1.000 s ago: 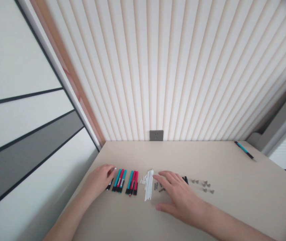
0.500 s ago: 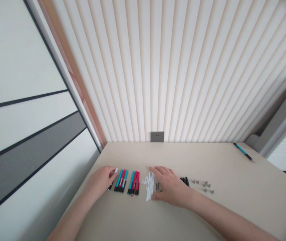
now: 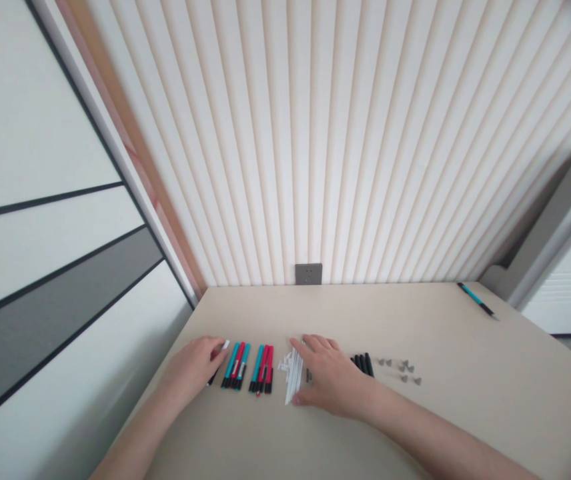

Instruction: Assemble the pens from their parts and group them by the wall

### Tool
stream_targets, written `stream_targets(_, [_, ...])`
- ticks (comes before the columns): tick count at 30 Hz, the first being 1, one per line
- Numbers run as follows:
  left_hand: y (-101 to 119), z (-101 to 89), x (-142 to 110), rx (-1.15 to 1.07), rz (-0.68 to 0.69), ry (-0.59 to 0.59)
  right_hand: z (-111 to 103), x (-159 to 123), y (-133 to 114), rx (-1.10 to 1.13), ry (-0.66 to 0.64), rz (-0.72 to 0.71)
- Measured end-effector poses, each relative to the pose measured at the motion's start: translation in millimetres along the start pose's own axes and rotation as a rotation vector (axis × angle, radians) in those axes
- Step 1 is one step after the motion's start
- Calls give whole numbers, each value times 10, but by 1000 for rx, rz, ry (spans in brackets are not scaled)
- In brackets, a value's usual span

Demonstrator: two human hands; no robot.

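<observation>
My left hand (image 3: 193, 367) rests on the beige table (image 3: 465, 400) at the left, fingers curled around a white-tipped pen barrel (image 3: 218, 360). Just right of it lie two groups of teal and red pen barrels (image 3: 237, 365) (image 3: 263, 368). My right hand (image 3: 328, 373) lies flat with fingers spread, its fingertips on a bundle of white refills (image 3: 293, 373). Small dark parts (image 3: 308, 375) peek out beside its thumb. Black pen pieces (image 3: 361, 363) lie just right of that hand.
Several small grey tips (image 3: 403, 372) are scattered right of the black pieces. One teal pen (image 3: 475, 299) lies at the table's far right corner. A grey wall socket (image 3: 308, 273) sits on the ribbed wall behind. Panelled wall borders the left edge.
My right hand has slid left from the small dark parts onto the white refills. My left hand has stayed on the leftmost pen barrel.
</observation>
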State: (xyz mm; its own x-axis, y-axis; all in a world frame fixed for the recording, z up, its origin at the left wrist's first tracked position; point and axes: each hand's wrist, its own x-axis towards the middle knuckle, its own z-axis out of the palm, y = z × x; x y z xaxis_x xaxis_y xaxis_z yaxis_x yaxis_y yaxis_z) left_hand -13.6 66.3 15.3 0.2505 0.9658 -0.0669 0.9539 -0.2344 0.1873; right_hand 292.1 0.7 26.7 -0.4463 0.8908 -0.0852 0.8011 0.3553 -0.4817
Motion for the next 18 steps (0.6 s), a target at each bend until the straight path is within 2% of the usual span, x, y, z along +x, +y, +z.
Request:
stream_targets(8, [42, -32, -26, 61, 55, 39, -40, -23, -2, -20, -6, -25])
stream_targets(11, [54, -85, -23, 64, 72, 104, -55, -14, 21, 9, -47, -2])
stream_targets(15, [106, -128, -31, -170, 81, 227, -70, 17, 65, 60, -68, 20])
stream_targets(18, [266, -152, -73, -480, 46, 230, -95, 40, 86, 79, -74, 34])
